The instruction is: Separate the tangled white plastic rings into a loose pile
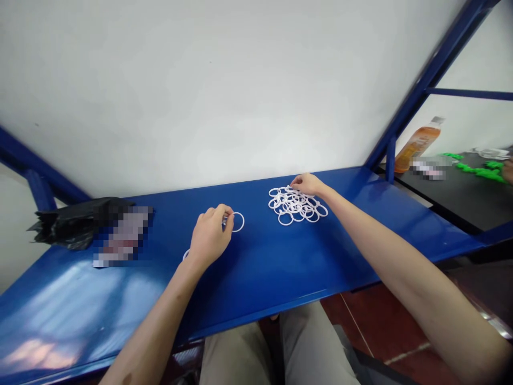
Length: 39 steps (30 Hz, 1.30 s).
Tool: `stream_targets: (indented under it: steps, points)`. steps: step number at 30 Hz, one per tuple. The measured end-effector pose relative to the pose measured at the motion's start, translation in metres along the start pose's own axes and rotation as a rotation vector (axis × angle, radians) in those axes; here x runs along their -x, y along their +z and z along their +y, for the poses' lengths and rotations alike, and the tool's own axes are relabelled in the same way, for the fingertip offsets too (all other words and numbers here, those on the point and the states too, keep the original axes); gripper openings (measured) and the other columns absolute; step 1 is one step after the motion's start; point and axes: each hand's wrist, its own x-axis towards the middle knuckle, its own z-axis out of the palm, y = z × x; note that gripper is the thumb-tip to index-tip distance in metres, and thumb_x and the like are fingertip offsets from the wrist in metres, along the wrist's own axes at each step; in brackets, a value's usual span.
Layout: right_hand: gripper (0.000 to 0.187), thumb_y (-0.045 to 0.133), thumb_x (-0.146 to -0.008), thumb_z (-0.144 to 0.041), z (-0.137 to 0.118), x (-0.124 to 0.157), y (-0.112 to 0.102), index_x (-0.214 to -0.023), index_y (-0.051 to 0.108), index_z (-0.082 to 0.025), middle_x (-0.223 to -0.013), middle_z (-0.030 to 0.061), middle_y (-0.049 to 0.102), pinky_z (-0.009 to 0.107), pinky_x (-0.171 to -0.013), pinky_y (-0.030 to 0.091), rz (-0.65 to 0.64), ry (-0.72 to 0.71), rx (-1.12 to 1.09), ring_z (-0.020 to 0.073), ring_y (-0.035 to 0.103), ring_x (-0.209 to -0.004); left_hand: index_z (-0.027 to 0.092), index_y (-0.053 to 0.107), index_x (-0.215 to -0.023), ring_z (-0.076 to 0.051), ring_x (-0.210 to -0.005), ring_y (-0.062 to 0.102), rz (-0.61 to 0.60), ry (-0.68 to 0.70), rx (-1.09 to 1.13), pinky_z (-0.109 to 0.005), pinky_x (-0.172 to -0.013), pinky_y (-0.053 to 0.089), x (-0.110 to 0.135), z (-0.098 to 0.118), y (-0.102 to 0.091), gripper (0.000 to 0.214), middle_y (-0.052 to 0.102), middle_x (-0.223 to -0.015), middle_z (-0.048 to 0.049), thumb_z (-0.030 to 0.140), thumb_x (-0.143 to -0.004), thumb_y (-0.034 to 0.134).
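My left hand (pixel 212 231) is closed in a pinch on a white ring (pixel 242 221), just above the blue table (pixel 256 262). Part of another white ring (pixel 185 255) shows behind my left wrist; the rest of it is hidden. Over on the right lies a heap of several white rings (pixel 297 206), overlapping one another. My right hand (pixel 306 184) is at the heap's far edge with thumb and fingertips pressed together. What those fingertips hold, if anything, is too small to make out.
At the left lie a black plastic bag (pixel 68 224) and a blurred-out flat packet (pixel 124 235). A black table (pixel 452 200) on the right carries a bottle of orange drink (pixel 419 144) and green pieces (pixel 483 171). Another person's hand (pixel 508 170) shows there. Blue frame posts (pixel 390 160) flank the table.
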Motion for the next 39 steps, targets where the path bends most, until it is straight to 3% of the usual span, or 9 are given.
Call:
stream_targets:
  steps: [12,16,19,21,23,26,29,32,39]
  points:
    - [0.022,0.062,-0.091,-0.027,0.000,0.007,0.002,-0.102,0.078,-0.017,-0.107,0.0090,0.077,0.027,-0.085,0.051,0.033,-0.008,-0.002,0.0218,0.071,-0.099,0.023,0.060,-0.096,-0.025,-0.091,0.065,-0.045,0.023,0.008,-0.038,-0.083,0.045,0.000,-0.003,0.005,0.015,0.073,-0.096,-0.0059,0.030,-0.096,0.047]
    - [0.020,0.059,-0.092,-0.023,-0.009,0.017,0.002,-0.099,0.076,-0.015,-0.106,0.0109,0.076,0.036,-0.095,0.049,0.243,-0.119,0.020,0.0248,0.068,-0.102,0.023,0.060,-0.095,-0.024,-0.089,0.066,-0.054,0.016,0.030,-0.037,-0.081,0.046,0.000,-0.002,0.005,0.014,0.073,-0.095,-0.0053,0.031,-0.096,0.048]
    - [0.018,0.056,-0.094,-0.022,-0.036,0.045,0.006,-0.095,0.073,-0.017,-0.102,0.0094,0.075,0.044,-0.101,0.045,0.421,-0.304,-0.028,0.0261,0.064,-0.105,0.024,0.060,-0.093,-0.021,-0.082,0.066,-0.047,0.008,0.096,-0.035,-0.080,0.046,0.001,0.000,0.006,0.012,0.073,-0.090,-0.0027,0.032,-0.094,0.051]
    - [0.016,0.057,-0.096,-0.027,-0.060,0.072,0.017,-0.095,0.071,-0.019,-0.100,0.0076,0.074,0.041,-0.095,0.048,0.364,-0.433,-0.160,0.0237,0.065,-0.100,0.024,0.060,-0.092,-0.019,-0.078,0.066,-0.028,0.013,0.147,-0.033,-0.077,0.047,0.001,0.004,0.005,0.010,0.073,-0.086,-0.0009,0.032,-0.093,0.053]
    - [0.017,0.058,-0.096,-0.033,-0.081,0.100,0.033,-0.100,0.069,-0.021,-0.098,0.0054,0.073,0.036,-0.084,0.051,0.172,-0.538,-0.309,0.0199,0.066,-0.090,0.024,0.062,-0.091,-0.017,-0.074,0.064,-0.004,0.041,0.211,-0.031,-0.074,0.047,0.002,0.008,0.005,0.010,0.072,-0.084,0.0001,0.032,-0.093,0.055]
    - [0.015,0.062,-0.094,-0.033,-0.101,0.129,0.062,-0.103,0.063,-0.021,-0.091,0.0021,0.072,0.031,-0.074,0.052,-0.031,-0.549,-0.539,0.0160,0.067,-0.080,0.024,0.066,-0.090,-0.015,-0.069,0.062,0.003,0.096,0.337,-0.028,-0.069,0.048,0.004,0.014,0.004,0.014,0.072,-0.086,0.0000,0.034,-0.092,0.057]
    - [0.014,0.061,-0.094,-0.029,-0.105,0.141,0.082,-0.105,0.057,-0.021,-0.079,-0.0024,0.067,0.029,-0.070,0.053,-0.042,-0.475,-0.742,0.0141,0.066,-0.070,0.025,0.068,-0.096,-0.015,-0.068,0.062,-0.019,0.051,0.464,-0.027,-0.067,0.049,0.005,0.018,0.005,0.017,0.071,-0.085,-0.0002,0.039,-0.090,0.061]
    - [0.026,0.060,-0.093,-0.027,-0.101,0.143,0.089,-0.118,0.054,-0.023,-0.075,-0.0052,0.063,0.029,-0.067,0.055,-0.019,-0.405,-0.904,0.0137,0.068,-0.066,0.023,0.062,-0.112,-0.016,-0.069,0.065,-0.050,-0.093,0.641,-0.028,-0.067,0.051,0.004,0.018,0.008,0.034,0.072,-0.085,-0.0009,0.047,-0.087,0.063]
    - [0.019,0.059,-0.096,-0.036,-0.099,0.145,0.096,-0.110,0.065,-0.024,-0.074,-0.0027,0.067,0.029,-0.068,0.058,-0.005,-0.424,-0.923,0.0153,0.070,-0.067,0.019,0.063,-0.091,-0.019,-0.071,0.069,-0.105,-0.211,0.802,-0.030,-0.067,0.052,0.004,0.018,0.011,0.036,0.075,-0.078,-0.0054,0.053,-0.082,0.066]
